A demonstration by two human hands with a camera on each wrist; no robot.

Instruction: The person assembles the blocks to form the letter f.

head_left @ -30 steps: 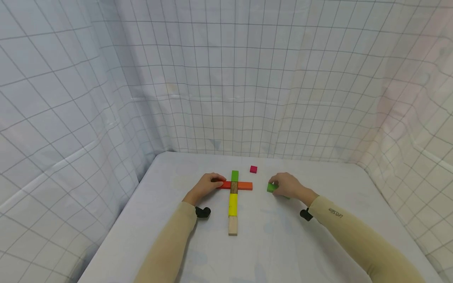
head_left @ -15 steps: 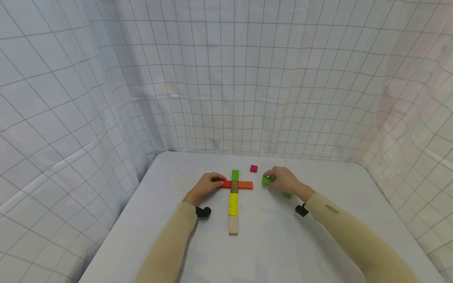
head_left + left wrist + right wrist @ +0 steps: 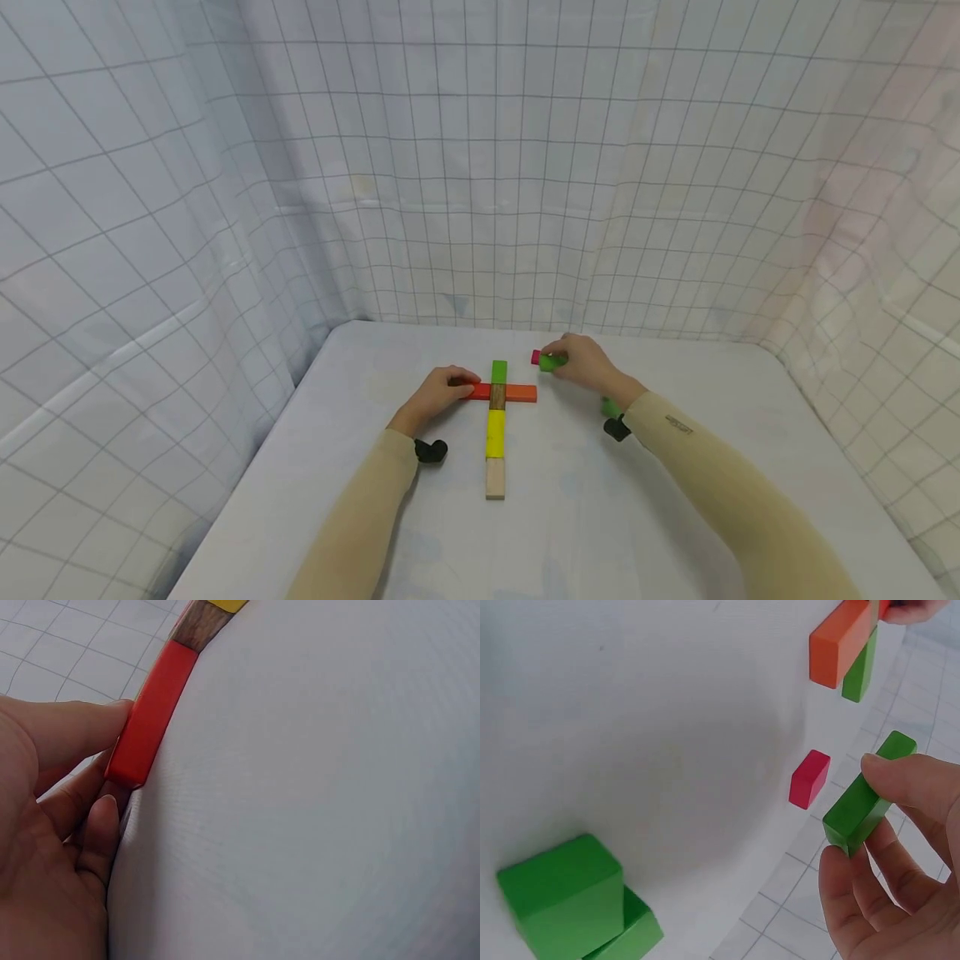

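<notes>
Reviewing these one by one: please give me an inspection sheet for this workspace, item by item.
Surface: white-covered table.
Job's things: brown block, with red block left, orange block right, far green block beyond, yellow block then pale block nearer; pink block apart; two loose green blocks at right, one partly hidden.
Clutter: nothing seen.
Grips: left grip holds the red block's outer end; right grip pinches another green block near the pink block.
Cables: nothing seen.
Surroundings: white grid-patterned cloth behind and at both sides.
</notes>
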